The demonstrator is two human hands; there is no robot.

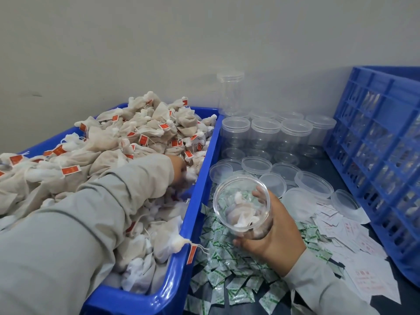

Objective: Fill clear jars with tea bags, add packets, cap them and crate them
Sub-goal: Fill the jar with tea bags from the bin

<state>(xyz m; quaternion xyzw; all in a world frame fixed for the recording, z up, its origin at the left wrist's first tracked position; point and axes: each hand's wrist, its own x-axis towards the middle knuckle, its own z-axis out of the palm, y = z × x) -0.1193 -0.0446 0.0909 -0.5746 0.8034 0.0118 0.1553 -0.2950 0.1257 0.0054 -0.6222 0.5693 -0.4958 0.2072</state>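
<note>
A blue bin [200,169] heaped with tea bags [136,133] takes the left hand [179,170], fingers buried so its grip cannot be told, while beside it the right hand [279,233] grips a clear jar [242,206], tilted and part-filled, over green packets [227,269].
</note>
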